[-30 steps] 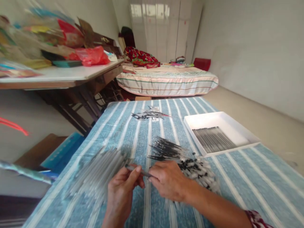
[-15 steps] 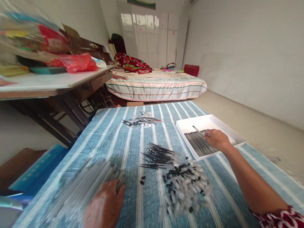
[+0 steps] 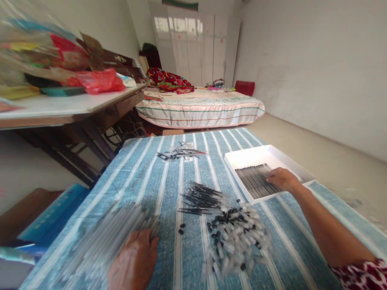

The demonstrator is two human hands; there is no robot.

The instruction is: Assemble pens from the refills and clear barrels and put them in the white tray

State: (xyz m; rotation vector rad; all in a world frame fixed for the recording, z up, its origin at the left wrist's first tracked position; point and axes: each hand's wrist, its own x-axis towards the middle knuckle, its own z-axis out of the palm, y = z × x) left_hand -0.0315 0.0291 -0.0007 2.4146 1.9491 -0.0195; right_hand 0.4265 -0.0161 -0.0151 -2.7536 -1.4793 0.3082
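Observation:
My right hand (image 3: pixel 281 179) is inside the white box (image 3: pixel 263 150), its fingers closed on a pen at the right end of a tidy row of dark-tipped grey pens (image 3: pixel 253 180). My left hand (image 3: pixel 134 257) rests on the near right side of a pile of clear grey pen barrels (image 3: pixel 104 233), fingers curled over barrels there. Its fingertips are partly hidden. Between the hands lie a bundle of thin black refills (image 3: pixel 201 198) and a heap of translucent white caps and small black plugs (image 3: pixel 237 237).
Farther back on the striped cloth (image 3: pixel 145 161) lies a small pile of black pieces (image 3: pixel 181 153). A white-topped table (image 3: pixel 72 105) with bags stands at the left, a blue box (image 3: pixel 54 213) beneath it. A bed (image 3: pixel 199 110) stands behind.
My right hand has moved slightly right and down, bringing the pen that stuck up from its fingers down to the row. My left hand has stayed nearly still.

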